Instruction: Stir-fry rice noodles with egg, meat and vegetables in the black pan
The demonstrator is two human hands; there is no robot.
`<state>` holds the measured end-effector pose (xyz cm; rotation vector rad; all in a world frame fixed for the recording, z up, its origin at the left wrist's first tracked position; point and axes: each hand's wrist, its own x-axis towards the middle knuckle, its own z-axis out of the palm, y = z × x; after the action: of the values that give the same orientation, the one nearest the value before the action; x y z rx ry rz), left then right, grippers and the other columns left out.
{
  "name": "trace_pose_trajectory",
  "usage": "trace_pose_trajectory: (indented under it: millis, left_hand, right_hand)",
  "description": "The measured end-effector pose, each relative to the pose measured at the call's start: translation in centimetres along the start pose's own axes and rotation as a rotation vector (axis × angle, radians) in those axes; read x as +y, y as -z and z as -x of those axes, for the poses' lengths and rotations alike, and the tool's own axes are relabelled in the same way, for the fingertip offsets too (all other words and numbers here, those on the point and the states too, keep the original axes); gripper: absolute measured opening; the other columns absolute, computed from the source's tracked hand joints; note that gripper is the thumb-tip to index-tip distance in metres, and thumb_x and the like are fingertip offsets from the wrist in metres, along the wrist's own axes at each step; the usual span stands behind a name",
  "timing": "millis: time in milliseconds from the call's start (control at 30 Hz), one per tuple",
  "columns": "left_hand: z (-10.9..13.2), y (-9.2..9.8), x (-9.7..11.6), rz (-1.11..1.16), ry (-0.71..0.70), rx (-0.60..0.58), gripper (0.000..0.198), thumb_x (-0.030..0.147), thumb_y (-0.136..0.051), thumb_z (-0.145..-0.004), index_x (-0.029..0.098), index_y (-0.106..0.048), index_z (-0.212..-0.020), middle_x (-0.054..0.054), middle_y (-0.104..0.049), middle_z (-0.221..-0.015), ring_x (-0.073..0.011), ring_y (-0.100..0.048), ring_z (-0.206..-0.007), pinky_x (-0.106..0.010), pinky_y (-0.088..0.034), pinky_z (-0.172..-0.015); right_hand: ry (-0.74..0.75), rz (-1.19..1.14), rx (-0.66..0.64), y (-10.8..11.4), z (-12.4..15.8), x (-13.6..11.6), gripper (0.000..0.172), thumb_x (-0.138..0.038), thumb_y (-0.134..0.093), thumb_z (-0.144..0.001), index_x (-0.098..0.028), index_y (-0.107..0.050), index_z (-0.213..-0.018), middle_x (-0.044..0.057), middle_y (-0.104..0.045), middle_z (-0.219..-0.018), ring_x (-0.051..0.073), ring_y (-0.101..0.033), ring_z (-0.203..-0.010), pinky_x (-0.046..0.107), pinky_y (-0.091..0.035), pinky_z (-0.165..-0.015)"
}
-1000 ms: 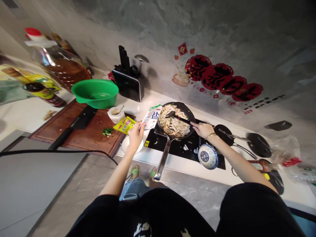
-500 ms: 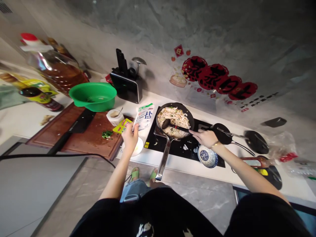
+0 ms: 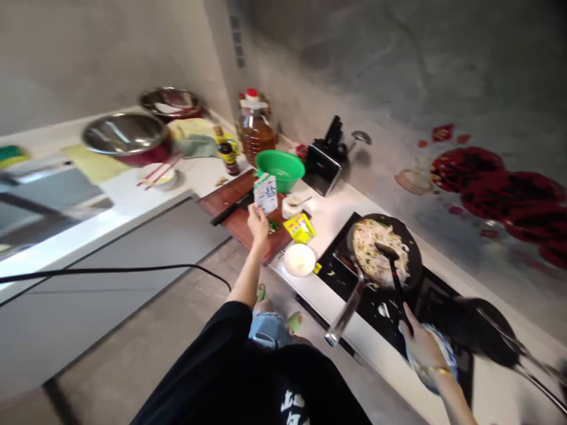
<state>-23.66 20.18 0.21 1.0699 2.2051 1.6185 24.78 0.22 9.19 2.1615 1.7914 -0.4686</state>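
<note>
My left hand [image 3: 258, 225] is closed on a white bag of salt [image 3: 266, 195], held up over the cutting board [image 3: 219, 200]. A cleaver [image 3: 230, 211] and chopped greens [image 3: 273, 226] lie on that board. My right hand [image 3: 424, 345] grips the handle of a black spatula [image 3: 396, 271]. The spatula's head rests in pale, shredded food [image 3: 374, 245] inside the frying pan [image 3: 414, 260]. A yellow packet [image 3: 300, 228] lies between the board and a white bowl [image 3: 299, 260]. Partly hidden under my right hand is a blue-and-white bowl [image 3: 445, 348].
A green basin [image 3: 280, 165], seasoning jar [image 3: 291, 206], knife block [image 3: 323, 168] and oil jug [image 3: 257, 133] stand along the wall. Past my right hand sits a second black pan [image 3: 482, 330]. Left are a metal bowl [image 3: 126, 136] and the sink [image 3: 57, 206]. A black cable [image 3: 133, 270] crosses the left side.
The view has swung left, bringing the sink counter into sight. My left hand has carried the bag of salt leftward, away from the pan and over the board. The spatula stays in the pan.
</note>
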Motion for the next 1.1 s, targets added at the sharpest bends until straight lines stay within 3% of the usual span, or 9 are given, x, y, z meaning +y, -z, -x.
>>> trace_pose_trajectory:
  millis: [67, 167, 267, 367, 500, 667, 800, 933, 1100]
  left_hand:
    - [-2.4, -1.1, -2.3, -0.032, 0.022, -0.099, 0.025, 0.03, -0.034, -0.093, 0.015, -0.051, -0.103, -0.011, -0.064, -0.094, -0.0167, -0.06, -0.078, -0.026, -0.043, -0.066]
    - [-5.7, -3.2, -5.1, -0.01, -0.04, -0.332, 0.026, 0.025, -0.031, -0.092, 0.013, -0.049, -0.107, -0.013, -0.063, -0.097, -0.0182, -0.06, -0.083, -0.028, -0.043, -0.073]
    - [-8.0, -5.2, -6.9, 0.034, -0.107, -0.505, 0.023, 0.02, -0.035, -0.09, 0.014, -0.05, -0.107, -0.013, -0.064, -0.095, -0.0184, -0.06, -0.084, -0.029, -0.045, -0.077]
    - [-9.7, -5.7, -8.1, 0.055, -0.145, -0.578, 0.021, 0.013, -0.049, -0.079, 0.016, -0.055, -0.099, -0.01, -0.064, -0.095, -0.0205, -0.058, -0.096, -0.034, -0.044, -0.088]
    - [-14.4, -3.2, -9.7, 0.058, -0.136, -0.55, 0.039, 0.007, -0.052, -0.069, 0.015, -0.054, -0.107, -0.012, -0.059, -0.11, -0.0239, -0.051, -0.111, -0.041, -0.037, -0.1]
    - [-26.4, -1.0, -12.4, -0.062, -0.004, -0.148, 0.073, 0.029, -0.062, -0.07, 0.012, -0.031, -0.133, -0.02, -0.037, -0.137, -0.0329, -0.031, -0.13, -0.049, -0.024, -0.106]
    - [-33.8, -2.2, -14.8, -0.135, -0.042, -0.325, 0.08, 0.037, -0.07, -0.064, 0.012, -0.034, -0.13, -0.021, -0.04, -0.136, -0.0371, -0.023, -0.134, -0.056, -0.013, -0.106]
    - [-35.5, -2.8, -16.7, -0.091, -0.192, -0.367, 0.059, 0.034, -0.069, -0.064, 0.015, -0.044, -0.114, -0.015, -0.053, -0.117, -0.0316, -0.044, -0.119, -0.056, -0.017, -0.105]
    - [-33.5, -0.8, -16.0, 0.042, -0.309, -0.254, 0.05, 0.031, -0.069, -0.06, 0.014, -0.043, -0.099, -0.008, -0.048, -0.095, -0.0217, -0.053, -0.09, -0.039, -0.046, -0.08]
  right_hand:
    - [-0.037, 0.018, 0.029, -1.5, -0.1, -1.5, 0.067, -0.047, -0.02, -0.085, -0.022, -0.019, -0.148, 0.01, -0.07, -0.069, 0.032, -0.067, -0.064, 0.048, -0.054, -0.06]
    - [0.049, 0.034, 0.275, -0.3, -1.2, -6.4, 0.068, -0.051, -0.026, -0.083, -0.029, -0.019, -0.147, 0.013, -0.069, -0.098, 0.035, -0.065, -0.09, 0.054, -0.053, -0.072]
    - [0.227, -0.029, 0.449, 3.3, -3.1, -16.0, 0.064, -0.05, -0.032, -0.084, -0.029, -0.029, -0.144, 0.012, -0.058, -0.123, 0.033, -0.053, -0.115, 0.051, -0.046, -0.094]
    - [0.511, -0.21, 0.517, 6.2, -5.1, -28.4, 0.055, -0.045, -0.041, -0.086, -0.023, -0.045, -0.136, 0.012, -0.056, -0.126, 0.028, -0.053, -0.115, 0.046, -0.043, -0.1]
    - [0.743, -0.391, 0.445, 8.5, -8.5, -43.6, 0.044, -0.035, -0.043, -0.089, -0.021, -0.052, -0.13, 0.011, -0.058, -0.123, 0.023, -0.054, -0.113, 0.039, -0.046, -0.097]
    - [0.901, -0.523, 0.352, 12.5, -16.9, -59.5, 0.039, -0.034, -0.042, -0.091, -0.021, -0.056, -0.125, 0.009, -0.06, -0.12, 0.019, -0.058, -0.108, 0.033, -0.046, -0.094]
    - [0.851, -0.374, 0.408, 15.3, -24.4, -70.6, 0.042, -0.032, -0.046, -0.089, -0.017, -0.052, -0.127, 0.01, -0.061, -0.119, 0.019, -0.056, -0.108, 0.03, -0.043, -0.093]
    - [0.713, -0.182, 0.398, 16.8, -27.9, -75.8, 0.039, -0.039, -0.048, -0.088, -0.015, -0.059, -0.116, 0.012, -0.065, -0.103, 0.02, -0.059, -0.094, 0.029, -0.043, -0.081]
    - [1.035, 0.004, 0.305, 19.7, -27.4, -73.8, 0.026, -0.035, -0.052, -0.088, -0.014, -0.064, -0.094, 0.008, -0.061, -0.093, 0.016, -0.055, -0.086, 0.026, -0.039, -0.078]
